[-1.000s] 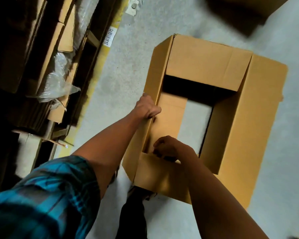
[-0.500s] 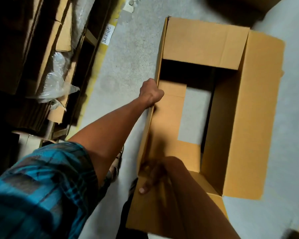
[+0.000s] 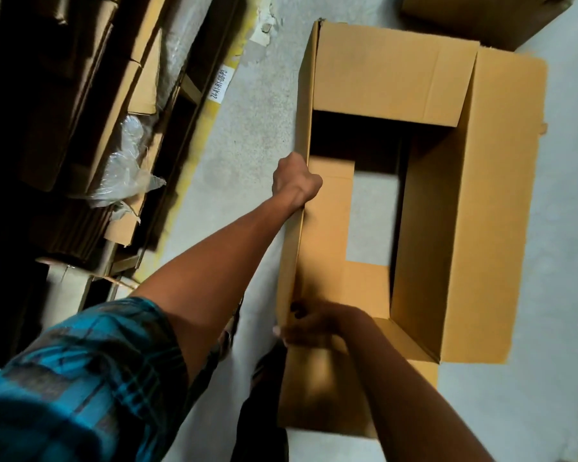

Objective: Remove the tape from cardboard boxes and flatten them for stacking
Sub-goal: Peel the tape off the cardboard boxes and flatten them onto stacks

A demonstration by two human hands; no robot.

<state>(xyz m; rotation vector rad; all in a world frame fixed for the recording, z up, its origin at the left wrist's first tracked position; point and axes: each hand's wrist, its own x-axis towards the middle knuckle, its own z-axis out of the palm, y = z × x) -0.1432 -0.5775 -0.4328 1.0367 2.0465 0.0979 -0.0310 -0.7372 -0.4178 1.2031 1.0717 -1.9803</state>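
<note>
A large brown cardboard box (image 3: pixel 464 228) stands open on the grey concrete floor, and the floor shows through its open bottom. My left hand (image 3: pixel 294 181) grips the top edge of the box's left wall, about halfway along. My right hand (image 3: pixel 311 323), blurred, presses on the near flap at the box's near-left corner, fingers spread against the cardboard. The near flap (image 3: pixel 317 391) is folded outward towards me. The far flap (image 3: pixel 391 71) lies over the far part of the opening. No tape is visible on the box.
Racks (image 3: pixel 90 121) on the left hold stacked flattened cardboard and clear plastic wrap (image 3: pixel 127 168). A yellow floor line (image 3: pixel 214 105) with a white label runs beside them. Another brown box (image 3: pixel 481 18) sits at the top right. My dark trouser leg is below the box.
The near flap has swung outward towards me, and my right hand moved with it from inside the opening down to the near-left corner. My left hand keeps its grip on the left wall.
</note>
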